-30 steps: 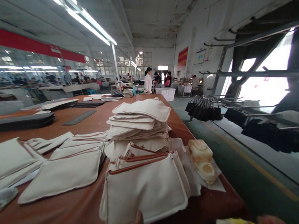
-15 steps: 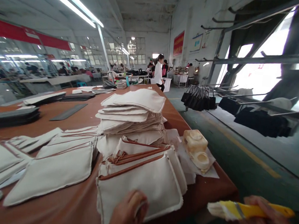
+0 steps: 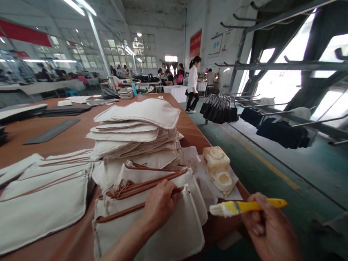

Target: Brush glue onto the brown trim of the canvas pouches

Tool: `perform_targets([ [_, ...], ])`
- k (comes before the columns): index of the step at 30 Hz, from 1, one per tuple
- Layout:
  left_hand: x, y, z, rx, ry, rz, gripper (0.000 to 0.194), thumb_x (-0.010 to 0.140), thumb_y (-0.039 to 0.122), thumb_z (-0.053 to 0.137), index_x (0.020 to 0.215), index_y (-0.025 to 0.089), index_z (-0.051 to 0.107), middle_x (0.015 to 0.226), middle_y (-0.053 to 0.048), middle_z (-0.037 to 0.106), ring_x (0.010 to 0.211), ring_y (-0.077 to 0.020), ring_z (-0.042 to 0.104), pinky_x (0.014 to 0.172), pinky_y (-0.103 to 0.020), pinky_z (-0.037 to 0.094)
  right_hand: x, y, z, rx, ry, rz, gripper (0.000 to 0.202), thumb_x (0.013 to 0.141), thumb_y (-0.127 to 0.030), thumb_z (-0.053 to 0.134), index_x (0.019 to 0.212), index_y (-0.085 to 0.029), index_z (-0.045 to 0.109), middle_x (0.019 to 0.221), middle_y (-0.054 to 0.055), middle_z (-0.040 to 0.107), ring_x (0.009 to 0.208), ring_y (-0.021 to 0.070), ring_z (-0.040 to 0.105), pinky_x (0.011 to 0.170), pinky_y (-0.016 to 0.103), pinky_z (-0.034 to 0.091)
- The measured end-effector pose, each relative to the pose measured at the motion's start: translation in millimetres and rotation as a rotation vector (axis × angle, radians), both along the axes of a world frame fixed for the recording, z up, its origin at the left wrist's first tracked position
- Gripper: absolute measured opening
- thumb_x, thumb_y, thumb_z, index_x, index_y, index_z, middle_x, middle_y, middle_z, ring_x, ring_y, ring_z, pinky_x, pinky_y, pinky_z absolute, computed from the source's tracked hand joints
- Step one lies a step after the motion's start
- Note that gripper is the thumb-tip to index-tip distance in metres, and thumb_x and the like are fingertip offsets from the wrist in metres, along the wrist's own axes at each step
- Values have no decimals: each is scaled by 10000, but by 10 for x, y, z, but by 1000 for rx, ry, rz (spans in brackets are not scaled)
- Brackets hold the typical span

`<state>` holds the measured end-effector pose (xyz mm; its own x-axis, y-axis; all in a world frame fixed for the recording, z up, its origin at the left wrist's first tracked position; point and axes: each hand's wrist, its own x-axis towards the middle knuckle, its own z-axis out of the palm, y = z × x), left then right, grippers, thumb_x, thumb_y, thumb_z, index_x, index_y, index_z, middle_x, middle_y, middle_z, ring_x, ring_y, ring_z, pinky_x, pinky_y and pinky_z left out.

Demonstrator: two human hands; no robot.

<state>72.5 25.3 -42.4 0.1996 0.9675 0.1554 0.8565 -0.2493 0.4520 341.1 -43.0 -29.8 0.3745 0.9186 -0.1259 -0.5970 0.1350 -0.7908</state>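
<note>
Several cream fabric pieces with brown trim lean together near the table's front edge. My left hand (image 3: 160, 203) is closed on the brown-trimmed top edge of the front fabric piece (image 3: 170, 232). To the right, my right hand (image 3: 271, 228) pinches a brush (image 3: 246, 206) with a yellow handle; its pale, coated bristles point left. A glue-stained plastic container (image 3: 216, 159), with a round opening at its front, sits on paper at the table's right edge. Behind the leaning pieces rises a tall stack of cream pieces (image 3: 145, 113).
The brown table (image 3: 68, 235) holds more cream pieces (image 3: 47, 200) at left and dark flat sheets (image 3: 52, 131) farther back. A person (image 3: 192, 83) in white walks beyond the table. A rack (image 3: 303, 67) with dark hanging items (image 3: 219, 110) stands at right.
My left hand has moved up from the front piece's face to its trimmed top edge. My right hand has brought the brush left and up, nearer the container. The camera view has shifted right.
</note>
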Motion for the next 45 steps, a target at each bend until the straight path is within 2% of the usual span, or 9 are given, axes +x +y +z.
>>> perform_targets([
  [4,-50,61,59,-190,-254,-172,193,898,325,621,864,188,752,818,-19,667,794,-178,611,722,-267,399,-120,204,-9,68,-95,18,330,832,-404,833,780,-177,599,586,-46,441,464,71,329,391,147,292],
  [8,-48,28,157,-294,-420,-214,226,885,338,629,913,178,787,813,-19,647,809,-179,606,748,-264,413,-258,347,30,164,-262,31,335,863,-457,792,809,-185,603,582,-48,442,484,94,352,415,176,301],
  [12,-27,-73,234,-343,-515,-241,207,882,333,646,893,179,785,803,-10,604,778,-157,578,722,-249,397,-364,472,58,243,-624,23,345,948,-506,674,821,-191,617,602,-30,485,498,131,433,458,234,371],
  [16,-41,-149,270,-367,-586,-275,205,893,327,646,850,167,765,807,-7,575,774,-144,560,707,-238,388,-351,533,128,302,-1002,-128,373,988,-518,604,825,-185,646,609,-9,539,523,163,509,541,280,434],
  [25,-24,-271,337,-340,-602,-279,229,913,342,654,811,164,755,791,-11,570,736,-128,563,671,-217,404,-365,373,210,403,-1099,-140,266,1030,-396,563,876,-195,645,626,-18,557,529,163,543,539,273,435],
  [28,-22,-354,301,-199,-546,-319,238,948,356,631,848,179,754,793,-20,602,722,-126,590,653,-213,422,-311,358,229,405,-1166,-205,270,1021,-399,569,874,-192,661,665,1,587,565,172,558,570,284,437],
  [31,-35,-452,202,104,-404,-388,155,971,290,613,942,203,738,820,-28,652,731,-127,619,654,-213,443,-202,344,284,332,-1054,-207,282,1028,-419,570,878,-193,648,615,-25,534,525,154,502,548,276,414],
  [36,-76,-611,12,580,-93,-505,80,966,255,622,992,195,669,757,-19,624,654,-147,559,606,-266,406,-234,282,373,304,-870,-15,307,1027,-451,587,858,-196,611,611,-35,502,536,144,484,538,256,411],
  [45,-110,-671,79,742,43,-510,136,994,301,556,956,179,603,684,-7,548,600,-148,468,567,-295,336,-171,-79,530,321,-1038,263,344,1026,-445,568,797,-195,632,675,-1,548,511,135,466,480,246,405],
])
